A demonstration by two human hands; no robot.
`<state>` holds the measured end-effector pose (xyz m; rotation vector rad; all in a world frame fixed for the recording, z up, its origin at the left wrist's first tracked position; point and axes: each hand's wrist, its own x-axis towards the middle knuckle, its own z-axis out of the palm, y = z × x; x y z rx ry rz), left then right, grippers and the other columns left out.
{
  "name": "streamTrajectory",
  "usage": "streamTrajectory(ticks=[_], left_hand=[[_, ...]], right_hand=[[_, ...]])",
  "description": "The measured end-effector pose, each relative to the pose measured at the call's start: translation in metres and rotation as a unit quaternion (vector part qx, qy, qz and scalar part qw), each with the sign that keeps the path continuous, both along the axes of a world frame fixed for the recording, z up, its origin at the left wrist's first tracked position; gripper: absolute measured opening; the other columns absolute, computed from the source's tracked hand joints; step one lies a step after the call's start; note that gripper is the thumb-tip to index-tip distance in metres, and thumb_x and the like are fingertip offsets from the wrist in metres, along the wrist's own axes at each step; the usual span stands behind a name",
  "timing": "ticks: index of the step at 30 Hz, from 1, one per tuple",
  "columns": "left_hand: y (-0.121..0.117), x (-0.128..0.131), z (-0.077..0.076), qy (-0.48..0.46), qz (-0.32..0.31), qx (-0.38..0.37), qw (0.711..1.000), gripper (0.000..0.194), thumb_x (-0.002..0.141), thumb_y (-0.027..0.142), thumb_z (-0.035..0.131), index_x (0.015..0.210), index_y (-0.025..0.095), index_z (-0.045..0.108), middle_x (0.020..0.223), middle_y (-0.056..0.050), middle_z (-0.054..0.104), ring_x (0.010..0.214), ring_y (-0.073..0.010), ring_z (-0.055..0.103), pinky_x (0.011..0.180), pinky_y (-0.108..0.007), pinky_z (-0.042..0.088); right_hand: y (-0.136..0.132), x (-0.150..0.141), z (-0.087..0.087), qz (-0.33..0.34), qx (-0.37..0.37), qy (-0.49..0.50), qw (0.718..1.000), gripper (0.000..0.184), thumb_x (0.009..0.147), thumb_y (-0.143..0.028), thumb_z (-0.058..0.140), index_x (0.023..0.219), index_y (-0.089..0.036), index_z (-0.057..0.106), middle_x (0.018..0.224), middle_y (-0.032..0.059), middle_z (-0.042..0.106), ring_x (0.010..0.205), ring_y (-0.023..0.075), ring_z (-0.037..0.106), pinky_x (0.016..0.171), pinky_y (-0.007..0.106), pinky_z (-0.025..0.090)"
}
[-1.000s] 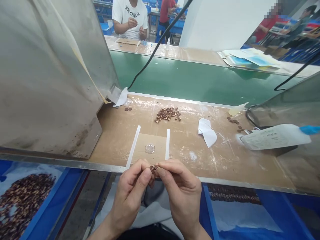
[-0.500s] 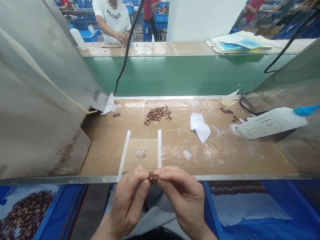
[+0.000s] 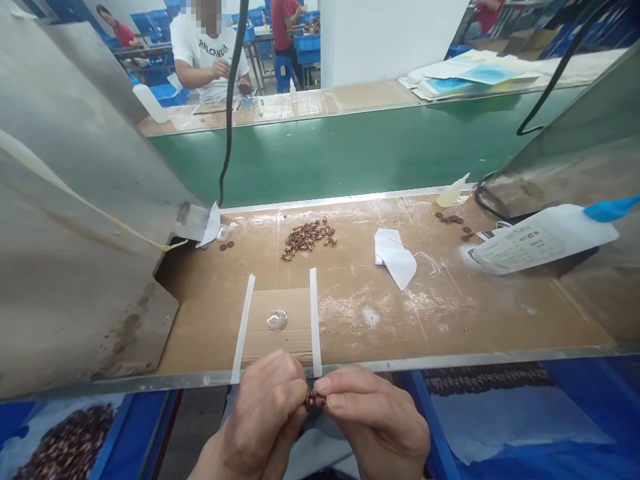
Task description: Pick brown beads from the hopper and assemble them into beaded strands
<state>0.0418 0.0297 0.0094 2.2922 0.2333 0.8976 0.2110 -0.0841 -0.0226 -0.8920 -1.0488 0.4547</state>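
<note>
Both bare hands meet just in front of the person, the left hand (image 3: 260,420) and the right hand (image 3: 377,423) closed in a tight pinch. Their grip holds a small coppery-brown beaded piece (image 3: 315,400), partly hidden by the fingers, just on the near side of the tabletop's front edge. Below and to the left of the grip, a blue bin (image 3: 137,433) holds a heap of dark brown beads (image 3: 67,443). To the right, a blue bin lined with white plastic (image 3: 500,427) holds a row of similar beads (image 3: 485,380). Straight ahead of the grip, on the tan cardboard-covered tabletop (image 3: 450,320), two narrow white strips (image 3: 243,330) (image 3: 315,323) flank a small round clear dish (image 3: 277,320). Farther ahead lies a loose pile of copper-coloured beads (image 3: 307,238), with a folded white paper (image 3: 395,257) to its right. Off to the right of the grip lies a white squeeze bottle with a blue nozzle (image 3: 543,239). A tall brushed-steel panel (image 3: 75,200) rises to the left. Beyond the tabletop runs a green conveyor belt (image 3: 320,163), and past it a co-worker in a white T-shirt (image 3: 205,53) works at another bench, both hands raised.
</note>
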Motion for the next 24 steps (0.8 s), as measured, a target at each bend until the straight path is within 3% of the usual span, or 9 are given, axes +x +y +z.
streamTrajectory(ticks=[5, 11, 18, 24], left_hand=[[0.007, 0.003, 0.009, 0.014, -0.005, 0.031, 0.999, 0.016, 0.119, 0.015, 0.056, 0.115, 0.027, 0.066, 0.078, -0.001, 0.069, 0.064, -0.0207, 0.061, 0.063, -0.037, 0.045], [0.015, 0.006, 0.014, 0.036, -0.018, 0.134, 0.990, 0.022, 0.113, 0.006, 0.048, 0.114, 0.023, 0.061, 0.074, -0.002, 0.068, 0.061, -0.0214, 0.060, 0.061, -0.038, 0.043], [0.016, 0.003, 0.012, 0.028, -0.027, 0.109, 0.993, 0.017, 0.112, 0.012, 0.058, 0.115, 0.026, 0.067, 0.074, -0.003, 0.069, 0.062, -0.0230, 0.063, 0.062, -0.038, 0.045], [0.017, 0.005, 0.016, 0.042, -0.031, 0.121, 0.991, 0.018, 0.115, 0.012, 0.054, 0.115, 0.026, 0.065, 0.074, -0.002, 0.067, 0.061, -0.0228, 0.063, 0.062, -0.038, 0.046]], right_hand=[[-0.001, 0.000, -0.005, -0.028, 0.006, 0.000, 1.000, 0.036, 0.118, -0.017, 0.086, 0.146, -0.040, 0.088, 0.122, 0.0050, 0.093, 0.092, 0.0246, 0.093, 0.078, 0.038, 0.083], [0.001, 0.005, -0.002, -0.055, 0.026, -0.039, 0.997, 0.036, 0.118, -0.018, 0.085, 0.149, -0.037, 0.087, 0.118, 0.0057, 0.094, 0.090, 0.0250, 0.094, 0.075, 0.037, 0.083], [-0.001, -0.002, -0.005, -0.101, 0.036, -0.052, 0.993, 0.031, 0.123, -0.024, 0.081, 0.151, -0.037, 0.086, 0.119, 0.0052, 0.094, 0.088, 0.0250, 0.094, 0.072, 0.034, 0.082], [-0.002, 0.000, -0.008, -0.090, 0.034, -0.051, 0.994, 0.036, 0.122, -0.024, 0.080, 0.155, -0.039, 0.084, 0.119, 0.0059, 0.094, 0.089, 0.0271, 0.094, 0.070, 0.038, 0.082]])
